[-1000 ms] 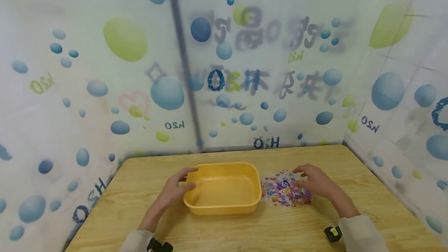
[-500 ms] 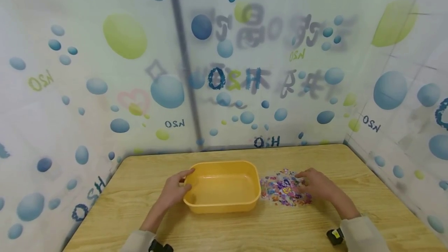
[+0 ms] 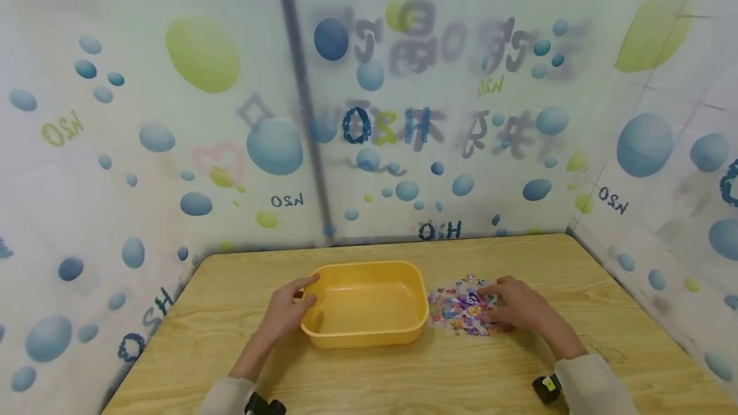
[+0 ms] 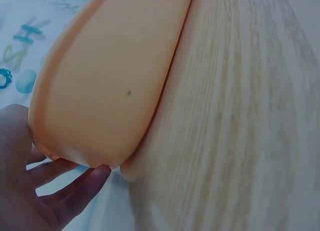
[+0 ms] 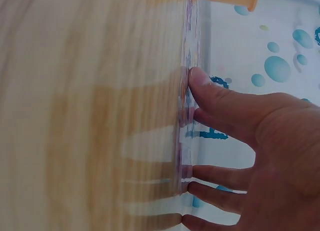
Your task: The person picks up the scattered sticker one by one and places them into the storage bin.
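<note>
Colourful pieces (image 3: 458, 309), mostly purple, pink and orange, are lying in a thin, ragged-edged layer on the pale wood-grained table (image 3: 346, 383), just right of the basin (image 3: 369, 312). Smooth, yellow and round-cornered, the basin is sitting with the left hand (image 3: 284, 311) gripping its left rim. The right hand (image 3: 523, 305) is touching the pieces with spread fingers, reaching slightly farther over them than half a second ago.

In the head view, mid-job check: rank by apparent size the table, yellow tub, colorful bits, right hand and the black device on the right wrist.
1. Table
2. Yellow tub
3. Colorful bits and right hand: too close to rank; the hand covers some bits
4. Black device
</note>
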Tool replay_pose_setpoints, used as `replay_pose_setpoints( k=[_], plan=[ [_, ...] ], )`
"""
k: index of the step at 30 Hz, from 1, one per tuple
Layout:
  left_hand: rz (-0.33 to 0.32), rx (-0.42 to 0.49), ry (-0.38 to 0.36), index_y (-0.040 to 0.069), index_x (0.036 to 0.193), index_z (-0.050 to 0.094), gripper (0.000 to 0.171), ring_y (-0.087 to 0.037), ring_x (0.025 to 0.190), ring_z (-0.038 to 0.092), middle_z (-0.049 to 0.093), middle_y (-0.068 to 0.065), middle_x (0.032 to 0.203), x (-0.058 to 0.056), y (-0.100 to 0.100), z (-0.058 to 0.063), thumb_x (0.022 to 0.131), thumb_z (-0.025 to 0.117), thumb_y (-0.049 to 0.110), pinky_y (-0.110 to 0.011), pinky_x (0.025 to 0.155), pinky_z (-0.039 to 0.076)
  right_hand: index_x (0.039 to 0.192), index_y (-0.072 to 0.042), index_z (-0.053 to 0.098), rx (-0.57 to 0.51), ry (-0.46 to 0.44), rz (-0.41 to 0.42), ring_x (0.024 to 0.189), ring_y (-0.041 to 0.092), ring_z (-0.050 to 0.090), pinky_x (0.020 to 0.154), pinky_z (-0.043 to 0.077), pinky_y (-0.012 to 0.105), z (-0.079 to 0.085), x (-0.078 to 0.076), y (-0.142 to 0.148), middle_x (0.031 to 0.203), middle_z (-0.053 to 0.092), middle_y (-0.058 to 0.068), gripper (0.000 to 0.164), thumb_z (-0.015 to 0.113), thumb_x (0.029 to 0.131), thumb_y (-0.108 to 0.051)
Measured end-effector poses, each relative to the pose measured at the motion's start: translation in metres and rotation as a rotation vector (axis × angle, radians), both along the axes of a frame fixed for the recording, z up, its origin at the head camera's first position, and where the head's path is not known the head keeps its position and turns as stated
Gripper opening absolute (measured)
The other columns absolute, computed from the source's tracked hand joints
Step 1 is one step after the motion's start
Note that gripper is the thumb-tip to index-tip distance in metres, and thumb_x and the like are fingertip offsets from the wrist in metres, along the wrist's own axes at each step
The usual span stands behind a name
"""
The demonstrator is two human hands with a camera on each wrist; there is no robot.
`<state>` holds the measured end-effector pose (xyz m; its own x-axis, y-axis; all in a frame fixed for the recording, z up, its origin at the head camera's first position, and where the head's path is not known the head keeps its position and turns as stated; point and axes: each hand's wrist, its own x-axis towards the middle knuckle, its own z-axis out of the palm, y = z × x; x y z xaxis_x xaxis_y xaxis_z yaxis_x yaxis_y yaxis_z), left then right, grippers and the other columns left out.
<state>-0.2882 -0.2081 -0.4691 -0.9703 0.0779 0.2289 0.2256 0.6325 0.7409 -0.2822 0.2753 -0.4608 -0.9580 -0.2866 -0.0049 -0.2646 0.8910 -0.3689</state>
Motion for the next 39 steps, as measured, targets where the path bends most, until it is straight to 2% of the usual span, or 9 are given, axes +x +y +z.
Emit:
replay_pose_setpoints(
  k=[7, 10, 12, 14, 18, 21, 27, 33, 39],
  plan=[
    [0.011, -0.003, 0.007, 0.006, 0.135, 0.069, 0.040, -0.039, 0.113, 0.067, 0.066, -0.019, 0.140, -0.0013, 0.0008, -0.0022, 0.095, 0.068, 0.008, -0.048, 0.092, 0.057, 0.125, -0.008, 0.076, -0.021, -0.012, -0.026, 0.121, 0.052, 0.058, 0.098, 0.049, 0.066, 0.0045, 0.0019, -0.0037, 0.136, 0.055, 0.038, 0.040, 0.081, 0.087, -0.022],
    [0.010, -0.009, 0.011, 0.006, 0.135, 0.069, 0.039, -0.039, 0.113, 0.068, 0.066, -0.018, 0.140, -0.0009, 0.0001, -0.0020, 0.096, 0.068, 0.009, -0.049, 0.093, 0.057, 0.122, -0.005, 0.076, -0.077, -0.029, -0.040, 0.092, 0.039, 0.067, 0.079, 0.057, 0.052, 0.0054, 0.0024, -0.0059, 0.118, 0.063, 0.029, 0.036, 0.079, 0.088, -0.017],
    [0.010, -0.010, 0.013, 0.007, 0.135, 0.069, 0.040, -0.038, 0.112, 0.068, 0.066, -0.017, 0.140, -0.0009, -0.0005, -0.0021, 0.096, 0.068, 0.010, -0.049, 0.093, 0.057, 0.120, -0.004, 0.077, -0.113, -0.038, -0.049, 0.071, 0.026, 0.063, 0.065, 0.052, 0.040, 0.0051, 0.0025, -0.0067, 0.106, 0.063, 0.019, 0.033, 0.078, 0.089, -0.014],
    [0.009, -0.011, 0.018, 0.008, 0.135, 0.069, 0.040, -0.038, 0.112, 0.068, 0.066, -0.017, 0.140, -0.0009, -0.0010, -0.0019, 0.095, 0.069, 0.010, -0.049, 0.093, 0.056, 0.118, -0.004, 0.078, -0.135, -0.042, -0.050, 0.060, 0.019, 0.053, 0.059, 0.043, 0.034, 0.0041, 0.0013, -0.0068, 0.100, 0.063, 0.012, 0.031, 0.078, 0.089, -0.013],
    [0.004, -0.013, 0.019, 0.009, 0.136, 0.069, 0.041, -0.038, 0.112, 0.068, 0.066, -0.016, 0.140, -0.0006, -0.0016, -0.0013, 0.095, 0.070, 0.012, -0.049, 0.093, 0.056, 0.112, -0.009, 0.081, -0.066, 0.035, -0.027, 0.081, 0.024, 0.061, 0.072, 0.051, 0.042, 0.0030, -0.0011, -0.0057, 0.108, 0.069, 0.014, 0.027, 0.082, 0.085, -0.017],
    [-0.002, -0.008, 0.001, 0.010, 0.137, 0.068, 0.042, -0.039, 0.114, 0.067, 0.065, -0.016, 0.142, 0.0000, -0.0015, -0.0010, 0.096, 0.070, 0.015, -0.049, 0.094, 0.056, 0.108, -0.011, 0.082, -0.033, 0.071, -0.018, 0.091, 0.026, 0.060, 0.078, 0.052, 0.046, 0.0022, -0.0019, -0.0053, 0.109, 0.070, 0.016, 0.027, 0.085, 0.083, -0.019],
    [-0.002, -0.010, -0.016, 0.010, 0.138, 0.067, 0.043, -0.039, 0.118, 0.066, 0.065, -0.015, 0.143, 0.0006, -0.0006, -0.0004, 0.096, 0.070, 0.017, -0.051, 0.097, 0.054, 0.110, -0.007, 0.080, -0.058, 0.066, -0.028, 0.080, 0.019, 0.046, 0.068, 0.042, 0.035, 0.0016, 0.0004, -0.0074, 0.100, 0.067, 0.013, 0.028, 0.082, 0.083, -0.013],
    [-0.007, -0.011, -0.014, 0.010, 0.138, 0.067, 0.043, -0.038, 0.118, 0.065, 0.065, -0.014, 0.143, -0.0002, -0.0005, -0.0009, 0.096, 0.070, 0.017, -0.051, 0.098, 0.054, 0.100, -0.002, 0.069, -0.071, 0.057, -0.089, 0.079, 0.020, 0.047, 0.066, 0.042, 0.035, 0.0009, 0.0012, -0.0090, 0.091, 0.056, 0.011, 0.024, 0.083, 0.083, -0.012],
    [0.002, -0.010, -0.013, 0.011, 0.137, 0.068, 0.042, -0.037, 0.115, 0.067, 0.066, -0.014, 0.142, -0.0011, -0.0010, -0.0027, 0.096, 0.070, 0.017, -0.050, 0.095, 0.055, 0.090, -0.002, 0.053, -0.210, -0.034, -0.146, 0.063, 0.019, 0.052, 0.057, 0.043, 0.032, -0.0008, 0.0008, -0.0051, 0.079, 0.053, 0.010, 0.031, 0.082, 0.082, -0.006]
  ],
)
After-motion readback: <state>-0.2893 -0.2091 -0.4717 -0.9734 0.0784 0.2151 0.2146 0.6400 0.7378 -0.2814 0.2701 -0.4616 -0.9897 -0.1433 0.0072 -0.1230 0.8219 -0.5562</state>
